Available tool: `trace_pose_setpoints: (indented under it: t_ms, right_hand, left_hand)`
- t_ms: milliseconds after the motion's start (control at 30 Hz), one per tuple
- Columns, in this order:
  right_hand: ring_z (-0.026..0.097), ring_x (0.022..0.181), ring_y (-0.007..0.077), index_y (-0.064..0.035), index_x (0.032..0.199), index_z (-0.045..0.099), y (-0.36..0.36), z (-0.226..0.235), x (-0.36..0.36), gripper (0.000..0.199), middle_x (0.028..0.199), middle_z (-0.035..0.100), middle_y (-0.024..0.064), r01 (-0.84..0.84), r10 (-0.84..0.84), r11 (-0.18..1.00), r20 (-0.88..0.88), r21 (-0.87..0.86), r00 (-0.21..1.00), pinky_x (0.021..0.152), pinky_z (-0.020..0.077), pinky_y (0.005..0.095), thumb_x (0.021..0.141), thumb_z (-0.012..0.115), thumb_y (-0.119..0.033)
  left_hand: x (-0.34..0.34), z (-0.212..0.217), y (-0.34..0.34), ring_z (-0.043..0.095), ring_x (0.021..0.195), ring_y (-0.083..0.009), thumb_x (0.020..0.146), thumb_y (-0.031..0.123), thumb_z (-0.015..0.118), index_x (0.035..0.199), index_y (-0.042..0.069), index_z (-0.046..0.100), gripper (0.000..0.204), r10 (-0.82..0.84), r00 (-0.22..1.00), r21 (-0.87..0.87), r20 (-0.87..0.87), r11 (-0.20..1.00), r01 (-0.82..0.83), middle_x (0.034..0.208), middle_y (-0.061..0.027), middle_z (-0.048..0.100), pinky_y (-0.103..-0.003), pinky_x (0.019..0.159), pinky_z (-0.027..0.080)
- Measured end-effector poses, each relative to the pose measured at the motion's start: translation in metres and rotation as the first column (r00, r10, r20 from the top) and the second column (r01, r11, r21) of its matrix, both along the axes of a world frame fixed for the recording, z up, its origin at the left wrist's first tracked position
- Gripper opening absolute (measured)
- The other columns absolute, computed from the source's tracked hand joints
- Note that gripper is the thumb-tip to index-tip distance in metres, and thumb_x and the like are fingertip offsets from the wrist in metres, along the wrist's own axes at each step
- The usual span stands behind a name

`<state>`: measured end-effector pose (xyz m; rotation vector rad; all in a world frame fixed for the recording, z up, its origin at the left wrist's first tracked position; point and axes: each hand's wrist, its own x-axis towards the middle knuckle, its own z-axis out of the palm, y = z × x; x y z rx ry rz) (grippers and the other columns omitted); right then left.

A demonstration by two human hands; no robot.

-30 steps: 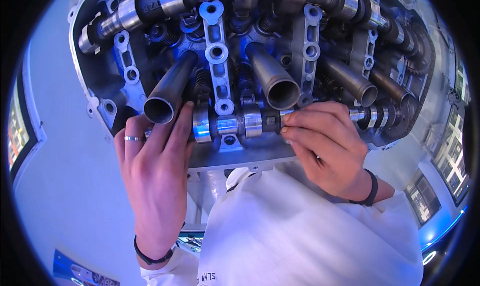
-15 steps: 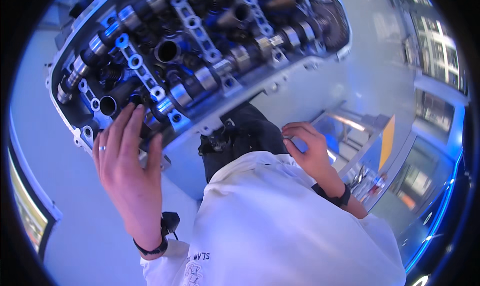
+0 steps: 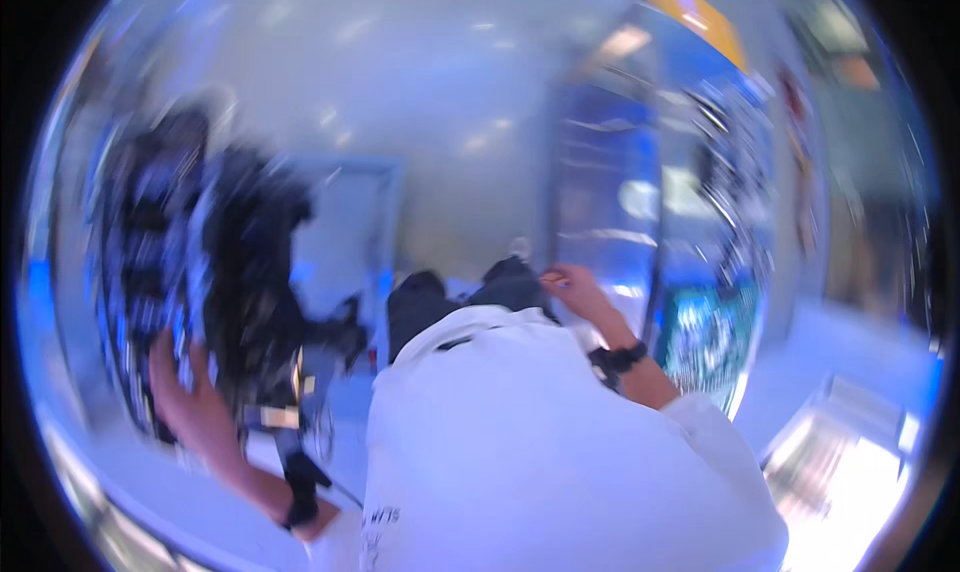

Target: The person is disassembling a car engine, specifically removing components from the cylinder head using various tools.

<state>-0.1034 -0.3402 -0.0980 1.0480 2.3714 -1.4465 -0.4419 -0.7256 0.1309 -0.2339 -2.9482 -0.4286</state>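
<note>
Resting against blurred dark engine assembly (image 3: 240, 272): left hand (image 3: 185, 397), fingers spread. Right hand (image 3: 575, 290) raised apart, pinching something small; item indistinct.

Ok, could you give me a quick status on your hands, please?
Left hand on blurred engine assembly. Right hand away, small item pinched, unclear. Heavy blur.

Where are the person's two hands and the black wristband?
left hand (image 3: 185, 397), head view, back of the hand.
right hand (image 3: 578, 290), head view, back of the hand.
black wristband (image 3: 622, 356), head view, band on right wrist.
</note>
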Motion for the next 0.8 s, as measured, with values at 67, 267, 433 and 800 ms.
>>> trace_pose_setpoints:
  t_ms: [67, 267, 433, 800]
  right_hand:
    - [0.071, 0.085, 0.0251, -0.0023, 0.103, 0.07, 0.012, 0.007, 0.041, 0.024, 0.092, 0.073, 0.0128, 0.103, -0.104, 0.992, 0.022, 0.067, 0.994, 0.08, 0.0552, 0.0363, 0.089, 0.068, -0.022]
    - [0.071, 0.084, 0.0296, -0.0023, 0.103, 0.071, 0.045, 0.033, 0.161, 0.025, 0.091, 0.072, 0.0166, 0.449, -0.469, 0.861, 0.028, 0.238, 0.883, 0.079, 0.0553, 0.0388, 0.087, 0.065, -0.021]
    - [0.071, 0.08, 0.0325, -0.0017, 0.097, 0.072, 0.116, 0.029, 0.269, 0.02, 0.088, 0.072, 0.0185, 0.801, -0.803, 0.524, -0.145, 0.289, 0.577, 0.075, 0.0558, 0.0403, 0.083, 0.064, -0.015]
    - [0.063, 0.104, 0.0413, -0.0057, 0.126, 0.055, 0.3, -0.064, 0.325, 0.048, 0.117, 0.055, 0.0213, 0.673, -0.727, 0.564, -0.1, 0.478, 0.68, 0.089, 0.053, 0.048, 0.08, 0.067, -0.008]
  left_hand:
    - [0.009, 0.0, 0.052, 0.063, 0.109, -0.0359, 0.096, 0.014, 0.062, 0.124, -0.003, 0.063, 0.033, -0.288, 0.958, 0.024, -0.018, 0.957, 0.288, 0.118, -0.0217, 0.067, -0.044, 0.097, 0.047]
    - [0.097, -0.061, 0.25, 0.058, 0.113, -0.0403, 0.087, 0.016, 0.069, 0.12, 0.0, 0.063, 0.038, -0.853, 0.291, 0.199, 0.432, 0.405, 0.892, 0.118, -0.0211, 0.064, -0.048, 0.1, 0.043]
    - [0.202, -0.088, 0.388, 0.059, 0.113, -0.0376, 0.089, 0.02, 0.068, 0.124, 0.002, 0.061, 0.04, -0.816, -0.116, 0.273, 0.567, 0.053, 0.961, 0.118, -0.0186, 0.065, -0.046, 0.099, 0.044]
    - [0.246, -0.094, 0.425, 0.062, 0.106, -0.039, 0.089, 0.021, 0.067, 0.121, 0.001, 0.063, 0.037, -0.66, 0.051, 0.167, 0.75, 0.263, 0.95, 0.11, -0.0195, 0.068, -0.046, 0.092, 0.047]
